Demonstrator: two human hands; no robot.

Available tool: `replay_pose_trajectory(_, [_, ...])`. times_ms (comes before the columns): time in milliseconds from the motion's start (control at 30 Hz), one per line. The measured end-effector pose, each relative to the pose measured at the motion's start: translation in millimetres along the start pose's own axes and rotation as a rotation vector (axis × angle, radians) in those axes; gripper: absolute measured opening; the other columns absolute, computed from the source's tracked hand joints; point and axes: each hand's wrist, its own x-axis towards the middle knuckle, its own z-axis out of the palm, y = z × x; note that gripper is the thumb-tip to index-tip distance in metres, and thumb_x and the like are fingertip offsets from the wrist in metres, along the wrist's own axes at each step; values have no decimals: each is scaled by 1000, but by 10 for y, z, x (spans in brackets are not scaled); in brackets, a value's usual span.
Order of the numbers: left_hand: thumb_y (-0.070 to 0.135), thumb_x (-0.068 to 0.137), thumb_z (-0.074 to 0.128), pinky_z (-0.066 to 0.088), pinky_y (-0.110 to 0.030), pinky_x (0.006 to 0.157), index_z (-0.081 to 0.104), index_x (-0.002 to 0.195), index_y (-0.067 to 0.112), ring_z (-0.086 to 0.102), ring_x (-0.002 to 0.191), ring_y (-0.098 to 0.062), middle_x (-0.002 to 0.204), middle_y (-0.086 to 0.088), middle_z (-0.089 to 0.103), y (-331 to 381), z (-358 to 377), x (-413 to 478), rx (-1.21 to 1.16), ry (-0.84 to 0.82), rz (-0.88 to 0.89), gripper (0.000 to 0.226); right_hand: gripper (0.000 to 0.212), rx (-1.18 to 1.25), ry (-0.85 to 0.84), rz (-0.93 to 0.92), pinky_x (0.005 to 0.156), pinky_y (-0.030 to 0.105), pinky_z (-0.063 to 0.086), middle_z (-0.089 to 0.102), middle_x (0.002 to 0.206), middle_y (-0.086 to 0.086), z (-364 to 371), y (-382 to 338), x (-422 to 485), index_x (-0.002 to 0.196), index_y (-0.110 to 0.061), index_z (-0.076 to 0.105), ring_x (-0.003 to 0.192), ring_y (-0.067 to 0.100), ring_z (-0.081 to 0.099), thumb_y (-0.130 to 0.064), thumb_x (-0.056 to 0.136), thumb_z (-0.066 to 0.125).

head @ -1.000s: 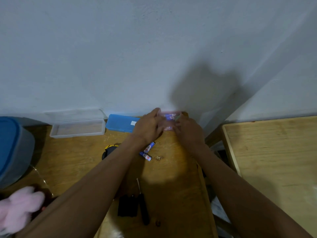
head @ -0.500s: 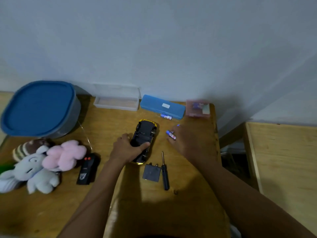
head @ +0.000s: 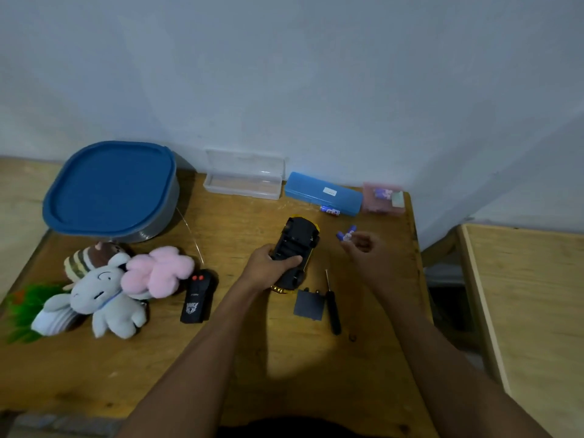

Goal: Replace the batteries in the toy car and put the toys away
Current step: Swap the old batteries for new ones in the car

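back row, left to right: lidded tub (head: 109, 189), open case (head: 243, 181), closed case (head: 322, 192), small box (head: 384, 199), all on the table (head: 284, 368) by the wall.
loose battery (head: 329, 211): just before the closed case.
toy car (head: 297, 245): mid-table, underside up, gripped by the left hand (head: 268, 268).
held batteries (head: 346, 233): in the right hand (head: 363, 251), right of the car.
cover plate (head: 309, 304), screwdriver (head: 332, 306): side by side before the car.
remote (head: 197, 295): left of the car.
plush toys (head: 107, 286): left of the remote, before the tub.

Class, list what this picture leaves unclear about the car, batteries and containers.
Head view, toy car: bay too dark, left hand covers part.
Head view, batteries: right hand hides their ends; labels too small.
Head view, blue-lidded tub: closed, contents hidden.
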Motion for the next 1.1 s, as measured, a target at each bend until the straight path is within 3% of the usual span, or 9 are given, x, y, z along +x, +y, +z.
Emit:
replay_pose_trajectory(100, [37, 89, 69, 55, -23, 71, 63, 121, 14, 71, 93, -16, 112, -7, 73, 72, -169, -125, -265, -58, 15, 40, 18, 216, 44, 7, 64, 15, 51, 71, 93, -2, -86, -277, -283, 101, -23, 69, 78, 5, 65, -32, 85, 71])
replay_pose_trajectory(267, [56, 101, 27, 54, -40, 88, 66, 119, 23, 71, 101, -23, 112, -9, 74, 186, -339, -289, -449, -114, 95, 55, 22, 319, -8, -93, 64, 16, 52, 72, 92, -7, 136, -741, -768, 108, -26, 69, 68, 1, 65, -29, 86, 69])
replay_pose_trajectory(433, [55, 102, 26, 50, -48, 100, 64, 125, 24, 65, 113, -25, 116, -9, 71, 109, -317, -427, -454, -94, 137, 55, 19, 245, 23, -211, 73, 9, 50, 68, 88, -18, 474, -990, -986, 102, -27, 69, 84, -8, 64, -27, 83, 74])
replay_pose_trajectory(633, [55, 101, 31, 45, -54, 105, 57, 133, 24, 61, 118, -27, 124, -10, 66, -74, -315, -496, -540, -67, 113, 51, 20, 66, 108, -297, 70, 14, 50, 73, 91, -8, 690, -892, -1000, 102, -18, 75, 79, -3, 63, -28, 85, 71])
replay_pose_trajectory(767, [46, 104, 31, 52, -50, 95, 56, 133, 17, 63, 115, -32, 125, -18, 65, -122, -296, -523, -672, -58, 88, 48, 20, 7, 203, -298, 73, 33, 53, 71, 88, -8, 849, -781, -975, 96, -20, 76, 83, 9, 63, -35, 85, 70])
replay_pose_trajectory(900, [43, 105, 30, 55, -41, 81, 54, 133, 15, 63, 114, -33, 123, -19, 65, -126, -288, -543, -701, -83, 94, 46, 29, -15, 241, -202, 74, 21, 46, 60, 94, -6, 968, -732, -963, 105, -21, 74, 92, 12, 55, -41, 85, 68])
replay_pose_trajectory(1100, [41, 106, 29, 55, -44, 87, 53, 133, 14, 63, 113, -32, 123, -18, 63, -125, -301, -542, -670, -34, 69, 45, 30, -188, 253, -270, 73, 36, 51, 56, 98, -8, 1083, -648, -1004, 107, -22, 72, 90, 10, 51, -43, 93, 56])
